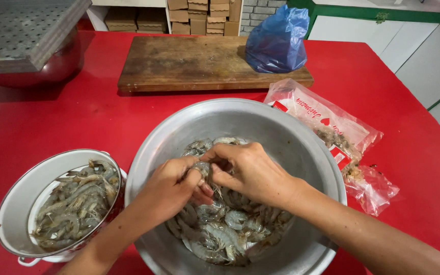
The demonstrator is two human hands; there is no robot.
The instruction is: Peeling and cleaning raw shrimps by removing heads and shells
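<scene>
Left hand (171, 189): forearm rises from the lower edge, knuckles up, thumb and fingers pinched on one shrimp (201, 168).
Right hand (248, 170): forearm slants in from the lower right, wrist bent, fingers curled over the same shrimp, meeting the left hand.
Shrimp: held between both hands, above the heap of raw shrimp (225, 231).
Steel bowl (281, 132): on the red counter (52, 122), holding the heap.
White colander (16, 209): left of the bowl, with more shrimp.
Clear bag (332, 127): right of the bowl.
</scene>
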